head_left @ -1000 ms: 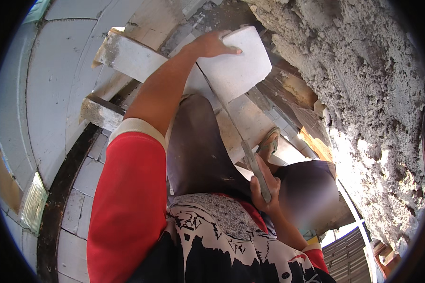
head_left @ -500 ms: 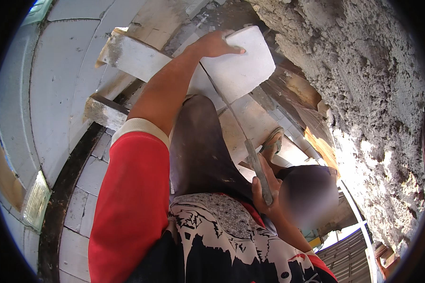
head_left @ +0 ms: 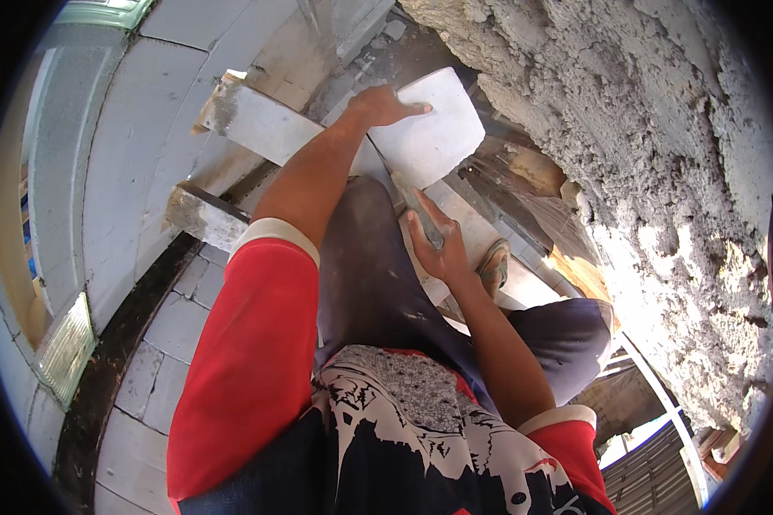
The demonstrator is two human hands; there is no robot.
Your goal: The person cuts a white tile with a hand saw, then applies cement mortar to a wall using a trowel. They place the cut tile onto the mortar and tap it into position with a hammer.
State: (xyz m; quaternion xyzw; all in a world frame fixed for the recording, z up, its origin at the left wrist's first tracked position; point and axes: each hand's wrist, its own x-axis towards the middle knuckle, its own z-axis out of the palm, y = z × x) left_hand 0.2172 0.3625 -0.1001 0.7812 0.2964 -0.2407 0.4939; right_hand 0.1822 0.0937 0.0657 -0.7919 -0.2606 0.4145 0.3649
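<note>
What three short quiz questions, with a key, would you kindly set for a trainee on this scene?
1. Multiple choice: what is the left hand touching?
A) the knee
B) the white block
C) the red sleeve

2. True or false: the right hand grips a grey tool handle.

3. Fill in the blank: the rough grey wall stands on the ____ side of the picture.

Key: 1. B; 2. True; 3. right.
</note>
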